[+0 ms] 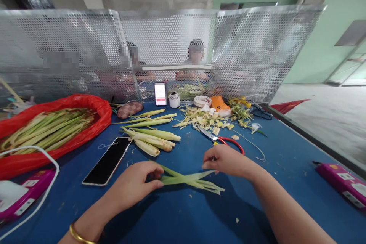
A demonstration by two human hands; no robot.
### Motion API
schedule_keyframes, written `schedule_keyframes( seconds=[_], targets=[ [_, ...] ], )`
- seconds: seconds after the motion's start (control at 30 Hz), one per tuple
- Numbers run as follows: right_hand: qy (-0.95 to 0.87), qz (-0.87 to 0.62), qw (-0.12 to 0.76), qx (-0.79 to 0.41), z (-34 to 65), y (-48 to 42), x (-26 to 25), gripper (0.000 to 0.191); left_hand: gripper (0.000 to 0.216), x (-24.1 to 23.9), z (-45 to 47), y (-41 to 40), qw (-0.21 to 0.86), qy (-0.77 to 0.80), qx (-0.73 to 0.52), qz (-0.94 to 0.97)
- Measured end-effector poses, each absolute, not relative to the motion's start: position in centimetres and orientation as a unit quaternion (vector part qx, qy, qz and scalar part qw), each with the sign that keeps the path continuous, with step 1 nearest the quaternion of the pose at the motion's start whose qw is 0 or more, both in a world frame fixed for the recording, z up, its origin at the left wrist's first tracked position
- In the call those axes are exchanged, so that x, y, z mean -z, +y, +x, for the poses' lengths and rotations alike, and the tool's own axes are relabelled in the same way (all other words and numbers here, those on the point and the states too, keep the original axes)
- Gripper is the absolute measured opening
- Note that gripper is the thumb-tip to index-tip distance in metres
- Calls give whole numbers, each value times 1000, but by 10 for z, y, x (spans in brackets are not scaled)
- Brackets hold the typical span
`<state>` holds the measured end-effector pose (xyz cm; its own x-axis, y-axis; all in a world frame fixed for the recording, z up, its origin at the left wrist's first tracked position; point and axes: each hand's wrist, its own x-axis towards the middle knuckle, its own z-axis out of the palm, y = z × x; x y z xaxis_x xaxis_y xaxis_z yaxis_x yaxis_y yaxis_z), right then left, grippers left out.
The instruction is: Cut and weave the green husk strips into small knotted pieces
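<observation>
Leaf strips [184, 178] lie between the 2 hands in the head view, long axis left to right over the blue table [177, 223]. The left hand [140, 179] pinches their left end; the right hand [224, 159], loosely curled, is beside 1 pale tip, whether gripping I cannot tell.

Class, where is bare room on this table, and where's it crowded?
Free, barring specks: between left forearm and right forearm, below the leaves; between right forearm and rightmost power strip. Crowded: farther back, with scissors, scraps and stalks.
</observation>
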<state>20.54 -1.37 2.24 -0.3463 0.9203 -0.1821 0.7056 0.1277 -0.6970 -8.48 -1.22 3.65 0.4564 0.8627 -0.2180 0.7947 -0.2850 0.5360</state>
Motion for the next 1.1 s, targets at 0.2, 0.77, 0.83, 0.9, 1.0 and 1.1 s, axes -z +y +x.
schedule_keyframes(
  seconds=[0.2, 0.77, 0.83, 0.9, 1.0, 1.1],
  targets=[
    [-700, -683, 159, -135, 212, -3, -30, 20, 25, -33, -83, -9, 271, 552, -140, 776],
    [-842, -481, 125, -209, 166, -23, 7, 24, 26, -12, -84, -15, 195, 448, -193, 851],
    [-830, -492, 136, -224, 166, -22, 9, 26, 20, -15, -89, -6, 169, 513, -217, 813],
    [-821, -499, 140, -242, 166, -20, 9, 27, 20, -17, -95, 7, 127, 544, -205, 803],
    [-816, -500, 151, -248, 166, -20, 9, 27, 26, -19, -101, 29, 53, 556, -172, 812],
    [-816, -501, 158, -241, 165, -21, 9, 25, 32, -18, -102, 53, 0, 530, -138, 837]
  ],
)
